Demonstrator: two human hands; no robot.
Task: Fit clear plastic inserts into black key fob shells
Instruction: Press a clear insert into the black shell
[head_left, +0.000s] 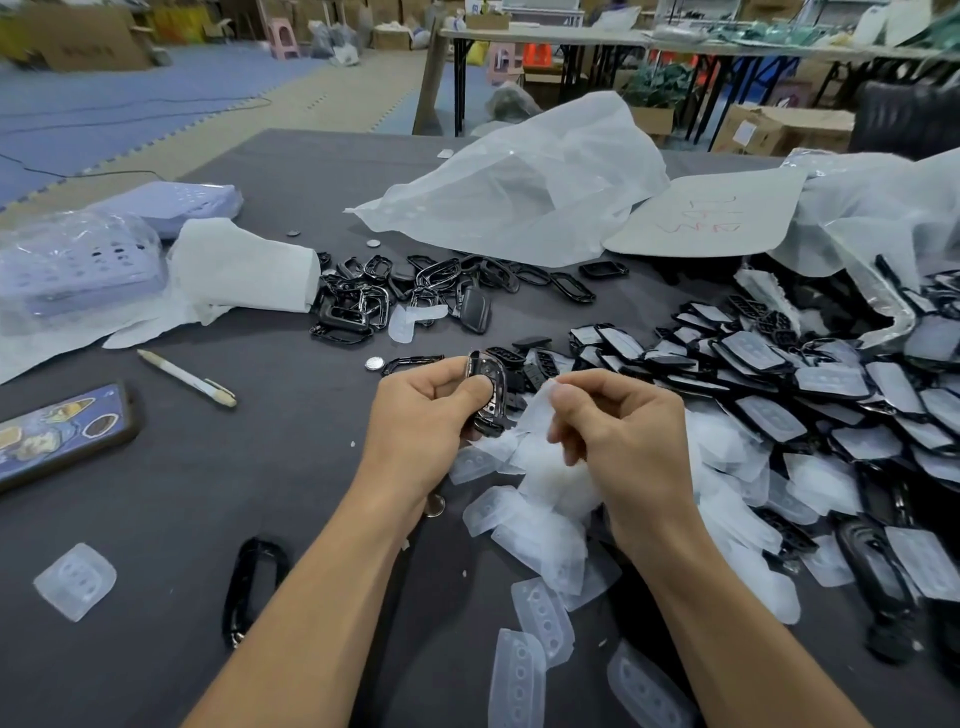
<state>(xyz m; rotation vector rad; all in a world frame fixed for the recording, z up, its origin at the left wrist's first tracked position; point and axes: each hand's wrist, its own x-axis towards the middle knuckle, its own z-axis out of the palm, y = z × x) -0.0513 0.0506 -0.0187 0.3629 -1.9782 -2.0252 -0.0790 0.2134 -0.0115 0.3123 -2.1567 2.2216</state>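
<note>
**Shell in the left hand, clear insert pinched in the right**

The left hand (423, 415) curls round a black key fob shell (485, 397). Its thumb presses on the shell's face, and the shell stands roughly upright above the table (291, 467). Just beside it, the right hand (628, 431) pinches a clear insert (537, 410) between thumb and curled fingers. The insert's edge comes close to the shell, but whether the two touch cannot be told.

Directly beneath both hands lies a heap of loose inserts (540, 525), which spills back toward the person under the right forearm. To the right of the right hand spreads a wide pile of fitted shells (769, 364), black pieces with pale inserts on them, overlapping one another.

Just beyond the left hand's knuckles a small silver disc (374, 362) lies next to a thin black frame (413, 360). Farther beyond is a tangle of empty black frames (374, 296).

Left of the left hand lies a white pen (187, 384), and past it a phone (62, 431) in a patterned case. Beside the left forearm rests a black oval ring (254, 587), and well to its left a single stray insert (75, 581).

On the far side of the table, past the frames, are a crumpled white plastic bag (519, 192) and a cardboard sheet (711, 213) with red writing.
</note>
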